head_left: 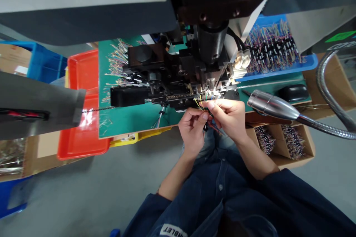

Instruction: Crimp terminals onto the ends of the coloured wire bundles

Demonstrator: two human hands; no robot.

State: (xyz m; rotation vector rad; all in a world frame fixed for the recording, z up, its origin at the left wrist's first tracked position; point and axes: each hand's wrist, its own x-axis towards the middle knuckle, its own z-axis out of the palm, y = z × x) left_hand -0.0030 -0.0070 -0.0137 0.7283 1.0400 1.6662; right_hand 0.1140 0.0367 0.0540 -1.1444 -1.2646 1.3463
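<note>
Thin coloured wires (201, 105) of a small cable bundle fan out between my two hands, right at the front of a black crimping machine (182, 70). My left hand (194, 127) is closed, thumb and fingertips pinching the bundle below the lit machine head. Close beside it, my right hand (228, 116) also pinches wires, its fingertips nearly at the bright crimping spot (214, 92). Loose wire ends hang under both hands. The fingers partly hide the rest of the bundle. A strip of metal terminals (180, 96) runs along the machine.
Another wire bundle (161, 113) lies on the green board (133, 118). Red trays (83, 126) stand left. A blue tray (289, 70) of cable bundles is at the back right. A lamp (272, 105) reaches in from the right, above a cardboard box (300, 159) of bundles.
</note>
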